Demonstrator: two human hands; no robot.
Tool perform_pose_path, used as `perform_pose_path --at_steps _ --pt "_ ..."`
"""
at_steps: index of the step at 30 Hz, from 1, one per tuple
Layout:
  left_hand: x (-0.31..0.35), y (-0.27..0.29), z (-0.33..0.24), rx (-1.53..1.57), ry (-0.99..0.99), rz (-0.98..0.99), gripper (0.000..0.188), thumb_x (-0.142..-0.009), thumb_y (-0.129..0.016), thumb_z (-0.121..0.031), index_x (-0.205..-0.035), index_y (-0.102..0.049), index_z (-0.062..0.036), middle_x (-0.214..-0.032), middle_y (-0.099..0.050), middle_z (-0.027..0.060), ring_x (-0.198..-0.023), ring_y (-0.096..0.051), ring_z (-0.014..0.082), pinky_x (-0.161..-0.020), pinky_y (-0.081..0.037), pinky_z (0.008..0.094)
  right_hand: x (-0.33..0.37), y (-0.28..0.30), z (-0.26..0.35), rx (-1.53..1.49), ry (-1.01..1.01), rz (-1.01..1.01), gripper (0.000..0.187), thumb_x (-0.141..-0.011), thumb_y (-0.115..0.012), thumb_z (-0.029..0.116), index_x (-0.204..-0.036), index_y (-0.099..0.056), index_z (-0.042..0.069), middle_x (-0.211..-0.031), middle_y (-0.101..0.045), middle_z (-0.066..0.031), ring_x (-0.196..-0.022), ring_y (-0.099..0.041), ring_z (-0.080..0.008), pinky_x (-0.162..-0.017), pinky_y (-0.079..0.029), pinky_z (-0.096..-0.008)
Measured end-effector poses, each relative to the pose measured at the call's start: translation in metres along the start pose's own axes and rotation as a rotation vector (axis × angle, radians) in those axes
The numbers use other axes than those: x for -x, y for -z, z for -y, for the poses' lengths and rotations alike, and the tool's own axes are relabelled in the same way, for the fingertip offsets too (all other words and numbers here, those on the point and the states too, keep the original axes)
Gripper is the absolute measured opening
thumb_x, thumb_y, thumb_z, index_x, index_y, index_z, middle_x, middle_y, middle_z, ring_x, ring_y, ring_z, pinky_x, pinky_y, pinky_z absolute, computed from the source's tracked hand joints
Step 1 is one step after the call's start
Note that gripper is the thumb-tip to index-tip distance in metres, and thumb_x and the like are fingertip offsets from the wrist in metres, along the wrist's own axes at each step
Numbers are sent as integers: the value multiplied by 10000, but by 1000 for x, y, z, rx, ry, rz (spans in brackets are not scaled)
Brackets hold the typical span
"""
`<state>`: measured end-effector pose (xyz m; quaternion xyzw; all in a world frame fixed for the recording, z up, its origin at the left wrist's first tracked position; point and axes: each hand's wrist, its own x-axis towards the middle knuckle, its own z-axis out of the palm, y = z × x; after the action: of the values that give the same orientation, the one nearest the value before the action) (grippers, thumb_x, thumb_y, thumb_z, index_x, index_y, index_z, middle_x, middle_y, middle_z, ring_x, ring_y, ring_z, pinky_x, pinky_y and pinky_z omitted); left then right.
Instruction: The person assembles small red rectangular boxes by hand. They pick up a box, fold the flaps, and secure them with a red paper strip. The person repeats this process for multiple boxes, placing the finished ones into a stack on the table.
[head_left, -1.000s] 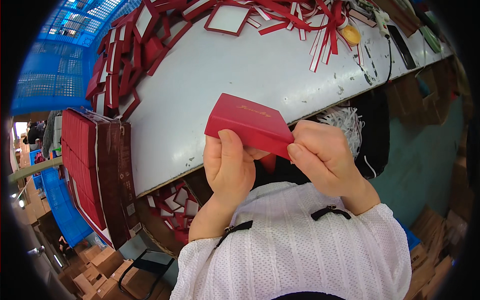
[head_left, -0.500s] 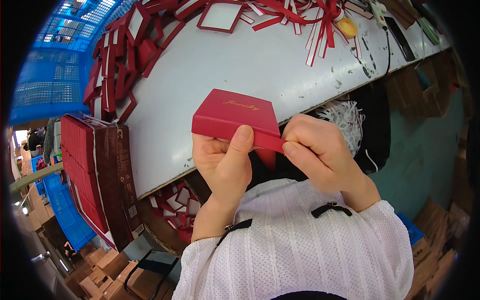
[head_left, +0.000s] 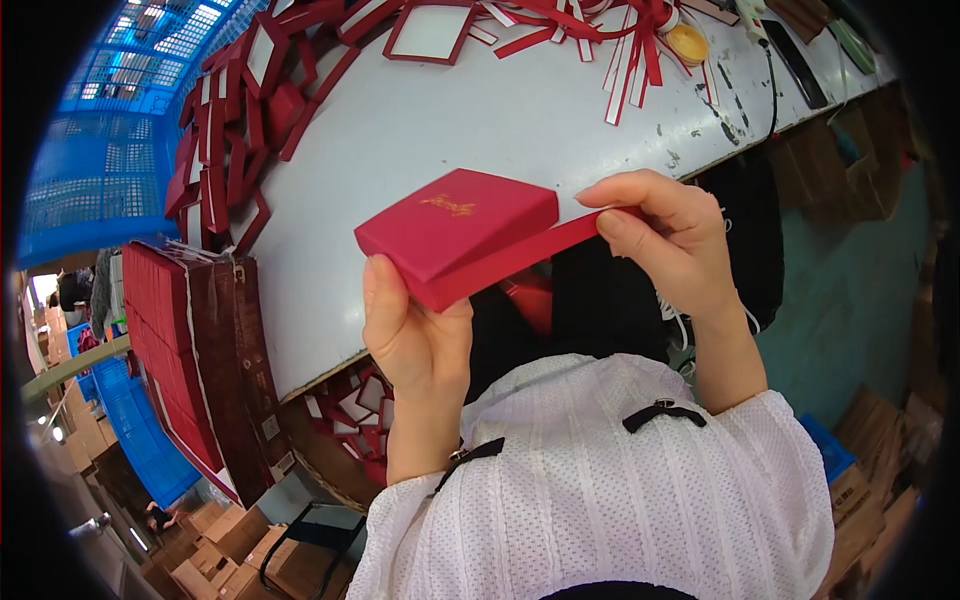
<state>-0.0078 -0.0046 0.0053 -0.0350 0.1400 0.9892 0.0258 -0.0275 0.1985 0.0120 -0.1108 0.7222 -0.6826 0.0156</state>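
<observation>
A carton [head_left: 235, 340] stands at the table's [head_left: 330, 220] left end, and trays [head_left: 210, 135] lie heaped on that end. Over the table's near edge, the left hand [head_left: 420, 335] pinches the red box [head_left: 455, 220] between thumb and fingers. A strip [head_left: 570, 238] runs from the box to the right hand [head_left: 675, 245], whose thumb and forefinger pinch it. A phone [head_left: 795, 62] lies toward the table's right end.

White textured top [head_left: 590, 480], two black straps [head_left: 664, 411] (buckled)
</observation>
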Motion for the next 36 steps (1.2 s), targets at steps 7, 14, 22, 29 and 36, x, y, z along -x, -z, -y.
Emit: perform_pose_path --at_steps 7,14,22,29,36 --pt "6 2 -1 211 144 -5 254 -910 -418 -189 -1088 -461 -13 -1100 -528 118 -1029 -525 221 -914 -443 371 -3 -7 0 -14 -14 4 152 -794 -545 19 -932 -605 -5 -678 -572 -8 -570 -493 -46 -516 -393 -179" --pt "1 9 19 43 -6 52 322 -881 -487 -266 -1026 -498 21 -1087 -524 170 -1009 -526 269 -881 -442 431 4 -16 5 34 46 -26 143 -795 -548 23 -925 -598 -12 -692 -591 -43 -576 -520 -70 -534 -420 -199" --pt "13 16 26 -1587 302 213 207 -647 -737 -70 -758 -574 -8 -682 -609 49 -620 -578 156 -611 -467 237 4 -28 -21 95 -25 -52 114 -805 -539 27 -891 -596 -20 -706 -593 -52 -595 -531 -74 -535 -429 -205" --pt "-15 2 19 -2319 -859 592 295 -568 -760 -156 -753 -551 -58 -637 -571 61 -568 -567 222 -515 -448 312 8 -39 -29 10 -142 -3 99 -795 -543 46 -855 -591 -16 -652 -586 -67 -562 -523 -75 -526 -427 -227" --pt "-25 30 7 -2332 -628 664 278 -529 -659 -13 -781 -545 -39 -583 -502 56 -521 -519 228 -469 -419 315 7 -21 -6 386 3 169 134 -739 -607 15 -869 -633 -2 -701 -623 -63 -595 -566 -107 -558 -442 -228"
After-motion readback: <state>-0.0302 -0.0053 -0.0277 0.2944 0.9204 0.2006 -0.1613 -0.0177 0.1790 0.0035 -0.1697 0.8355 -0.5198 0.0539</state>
